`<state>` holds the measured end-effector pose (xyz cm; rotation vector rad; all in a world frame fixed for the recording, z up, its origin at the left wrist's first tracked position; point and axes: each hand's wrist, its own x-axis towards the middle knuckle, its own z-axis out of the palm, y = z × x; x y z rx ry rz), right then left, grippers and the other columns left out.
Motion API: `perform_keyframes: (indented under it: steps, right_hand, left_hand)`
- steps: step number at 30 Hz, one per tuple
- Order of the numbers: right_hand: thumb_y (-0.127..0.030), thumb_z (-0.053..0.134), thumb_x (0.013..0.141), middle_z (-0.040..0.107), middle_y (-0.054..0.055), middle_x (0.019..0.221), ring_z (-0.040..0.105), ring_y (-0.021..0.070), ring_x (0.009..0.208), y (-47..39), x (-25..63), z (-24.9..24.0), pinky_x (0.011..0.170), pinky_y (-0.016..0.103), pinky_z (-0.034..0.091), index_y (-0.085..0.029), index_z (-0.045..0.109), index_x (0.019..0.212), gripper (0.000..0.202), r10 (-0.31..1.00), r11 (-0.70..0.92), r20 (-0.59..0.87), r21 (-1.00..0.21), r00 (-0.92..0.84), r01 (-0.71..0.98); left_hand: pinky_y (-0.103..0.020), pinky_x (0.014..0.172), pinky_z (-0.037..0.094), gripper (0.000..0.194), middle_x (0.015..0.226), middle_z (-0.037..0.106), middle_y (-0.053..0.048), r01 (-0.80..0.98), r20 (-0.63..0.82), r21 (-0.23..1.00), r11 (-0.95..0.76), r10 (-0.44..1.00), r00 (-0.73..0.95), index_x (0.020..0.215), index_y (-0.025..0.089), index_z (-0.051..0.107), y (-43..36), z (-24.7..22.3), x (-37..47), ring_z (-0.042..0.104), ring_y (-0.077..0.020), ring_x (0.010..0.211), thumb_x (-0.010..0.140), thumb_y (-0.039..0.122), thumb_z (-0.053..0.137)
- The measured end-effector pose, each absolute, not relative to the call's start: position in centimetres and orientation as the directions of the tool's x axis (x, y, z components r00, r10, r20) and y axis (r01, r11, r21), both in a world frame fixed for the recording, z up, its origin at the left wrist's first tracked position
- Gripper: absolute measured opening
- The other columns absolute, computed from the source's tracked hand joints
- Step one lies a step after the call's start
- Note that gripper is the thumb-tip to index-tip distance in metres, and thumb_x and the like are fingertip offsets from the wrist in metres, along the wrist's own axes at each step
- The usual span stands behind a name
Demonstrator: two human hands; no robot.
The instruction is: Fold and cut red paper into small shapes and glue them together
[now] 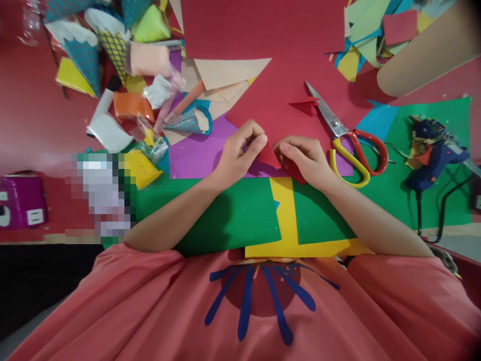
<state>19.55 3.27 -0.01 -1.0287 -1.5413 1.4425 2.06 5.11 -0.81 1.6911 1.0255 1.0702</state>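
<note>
A small piece of red paper [269,156] is pinched between the thumb and fingers of my left hand [244,150], over the purple sheet. My right hand [303,158] is closed at the paper's other side, thumb against fingers, with red paper showing below its fingers. Scissors [338,128] with one red and one yellow handle lie just right of my right hand, blades pointing up and left. Beside the blade tips rests a small folded red piece [306,105]. Large red sheets [263,30] lie beyond my hands.
Paper cones [112,45], clay packets [133,106] and a marker crowd the left. A blue glue gun [432,163] with a cord sits on green paper [456,200] at right. A cardboard tube [424,57] juts in at upper right, near paper scraps [370,35].
</note>
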Motion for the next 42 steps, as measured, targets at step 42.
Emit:
perform_keyframes:
  steps: [42]
  right_hand:
    - [-0.043,0.073,0.076,0.053,-0.005,0.064,0.048,0.0056,0.056,3.4,19.3,-0.1,0.054,0.021,0.040,-0.019,0.059,0.074,0.028,0.975,-0.012,0.006,-0.997,-0.223,-0.076]
  left_hand:
    - [-0.021,0.060,0.045,0.038,0.067,0.063,0.000,0.134,0.122,0.969,-0.208,0.872,0.474,0.073,0.017,0.061,5.3,-0.8,1.8,0.059,-0.0092,0.064,0.083,0.054,0.061]
